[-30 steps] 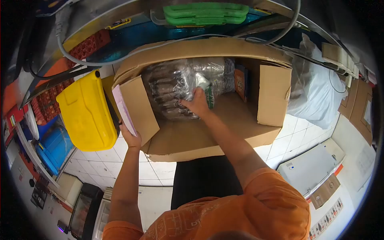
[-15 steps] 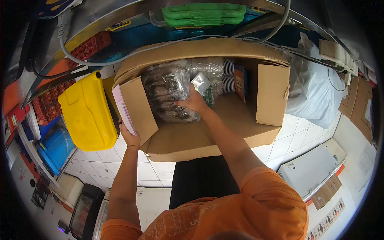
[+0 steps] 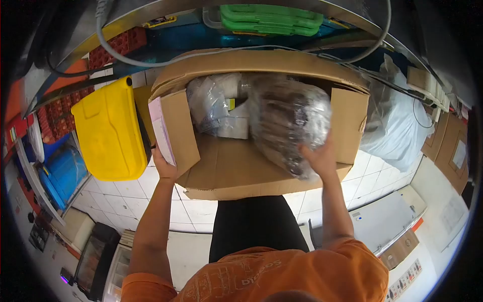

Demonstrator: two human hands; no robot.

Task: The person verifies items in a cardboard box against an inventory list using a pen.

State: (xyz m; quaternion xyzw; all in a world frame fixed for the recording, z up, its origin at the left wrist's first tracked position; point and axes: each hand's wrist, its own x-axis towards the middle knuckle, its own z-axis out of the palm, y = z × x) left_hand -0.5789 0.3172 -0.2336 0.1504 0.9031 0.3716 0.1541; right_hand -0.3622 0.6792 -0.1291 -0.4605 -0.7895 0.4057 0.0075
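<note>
Plastic-wrapped bundle (image 3: 289,121) sits right of frame centre in the cardboard box (image 3: 226,189); your right hand (image 3: 322,155) grasps its lower right edge, thumb on the near face, fingers hidden, while your left hand (image 3: 164,165), left of centre, grips the box's left flap (image 3: 176,132). Judged light and yielding, with slick film liable to slide or tear; best held around its full girth, not by loose wrap.

One head-worn view — forward and down, near the cardboard box (image 3: 224,158)
</note>
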